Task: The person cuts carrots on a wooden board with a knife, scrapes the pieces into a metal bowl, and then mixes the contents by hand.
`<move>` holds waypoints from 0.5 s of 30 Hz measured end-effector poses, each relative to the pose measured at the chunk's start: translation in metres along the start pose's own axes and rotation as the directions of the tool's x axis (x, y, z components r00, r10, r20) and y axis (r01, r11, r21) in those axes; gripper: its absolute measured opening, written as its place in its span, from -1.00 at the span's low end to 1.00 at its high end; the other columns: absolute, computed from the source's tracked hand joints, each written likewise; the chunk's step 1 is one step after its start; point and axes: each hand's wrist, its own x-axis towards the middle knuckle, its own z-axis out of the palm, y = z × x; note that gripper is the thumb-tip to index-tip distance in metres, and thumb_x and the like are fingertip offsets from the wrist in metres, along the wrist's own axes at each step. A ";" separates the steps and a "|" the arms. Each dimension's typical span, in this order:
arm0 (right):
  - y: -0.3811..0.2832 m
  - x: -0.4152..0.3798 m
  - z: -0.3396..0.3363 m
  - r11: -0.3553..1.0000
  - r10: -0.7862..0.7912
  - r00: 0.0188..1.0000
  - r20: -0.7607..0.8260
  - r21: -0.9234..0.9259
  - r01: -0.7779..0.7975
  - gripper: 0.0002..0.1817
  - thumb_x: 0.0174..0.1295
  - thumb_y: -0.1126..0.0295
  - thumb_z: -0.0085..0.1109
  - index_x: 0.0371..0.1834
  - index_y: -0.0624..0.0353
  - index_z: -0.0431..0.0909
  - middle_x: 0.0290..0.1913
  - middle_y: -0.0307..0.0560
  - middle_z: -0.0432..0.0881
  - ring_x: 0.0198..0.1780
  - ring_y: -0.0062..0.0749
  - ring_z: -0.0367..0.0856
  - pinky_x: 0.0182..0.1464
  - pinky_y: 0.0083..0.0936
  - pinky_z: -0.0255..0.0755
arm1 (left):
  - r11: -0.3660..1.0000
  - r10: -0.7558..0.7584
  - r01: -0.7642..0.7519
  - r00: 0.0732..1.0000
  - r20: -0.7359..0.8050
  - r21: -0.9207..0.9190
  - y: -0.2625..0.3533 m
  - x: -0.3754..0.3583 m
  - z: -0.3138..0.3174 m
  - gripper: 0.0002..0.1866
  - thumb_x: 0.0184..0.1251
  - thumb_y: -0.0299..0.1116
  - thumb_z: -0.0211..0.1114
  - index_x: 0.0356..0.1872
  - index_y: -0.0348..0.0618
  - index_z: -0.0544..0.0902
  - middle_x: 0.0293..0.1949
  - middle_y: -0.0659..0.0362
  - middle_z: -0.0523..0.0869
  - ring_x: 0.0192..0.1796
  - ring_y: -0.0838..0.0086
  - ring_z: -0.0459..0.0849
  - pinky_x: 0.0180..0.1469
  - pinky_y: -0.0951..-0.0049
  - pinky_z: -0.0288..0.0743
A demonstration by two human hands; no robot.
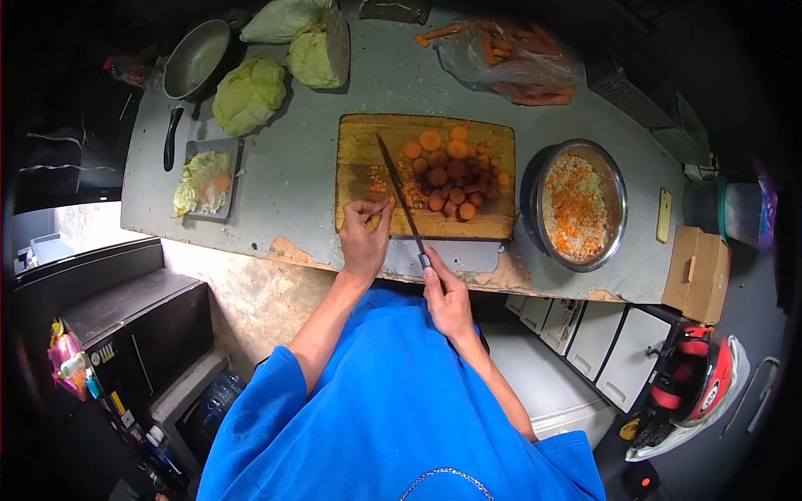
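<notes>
My right hand (444,292) is wrapped round the handle of a long knife (401,194), whose blade points up and left over the wooden cutting board (357,134). At the board's lower left, my left hand (368,234) pinches a small piece of carrot (391,201) beside the blade. Small chopped carrot bits (378,179) lie left of the knife. To its right is a pile of carrot slices (456,169). A steel bowl (617,204) of finely chopped orange and pale vegetables stands right of the board.
Cabbages (249,95) and a pan (197,60) are at the back left, with a plastic tray (238,150) of scraps below them. A plastic bag of carrots (510,58) lies at the back right. A phone-like yellow object (664,215) and a cardboard box (696,275) are far right.
</notes>
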 end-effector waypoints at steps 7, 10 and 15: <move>0.001 -0.002 0.004 0.997 -0.014 1.000 0.022 -0.069 0.016 -0.50 0.66 0.23 0.05 0.59 0.09 0.44 -0.50 -0.41 0.40 -0.46 -0.74 0.33 -0.39 -0.63 0.29 | 0.994 0.011 -0.015 0.999 0.031 0.112 -0.002 -0.002 -0.001 -0.65 0.43 -0.57 0.46 -0.06 -0.33 0.38 -0.18 -0.09 0.85 -0.04 0.34 0.88 -0.03 0.45 0.68; -0.010 -0.001 0.005 0.995 -0.025 1.000 0.008 -0.092 0.026 -0.51 0.64 0.23 0.07 0.56 0.10 0.46 -0.47 -0.33 0.49 -0.45 -0.68 0.39 -0.34 -0.57 0.38 | 0.996 0.003 -0.005 1.000 0.021 0.086 -0.005 -0.004 0.000 -0.66 0.44 -0.57 0.45 -0.06 -0.33 0.38 -0.17 -0.09 0.85 -0.04 0.34 0.87 -0.02 0.45 0.69; -0.026 0.000 0.007 0.973 0.010 1.000 -0.022 -0.229 -0.014 -0.56 0.61 0.20 0.06 0.49 -0.05 0.55 0.30 0.22 0.68 0.26 -0.04 0.74 0.26 -0.33 0.54 | 0.998 -0.005 0.004 1.000 0.024 0.068 -0.009 -0.005 0.000 -0.68 0.44 -0.58 0.44 -0.07 -0.33 0.39 -0.16 -0.09 0.84 -0.03 0.34 0.87 -0.01 0.46 0.68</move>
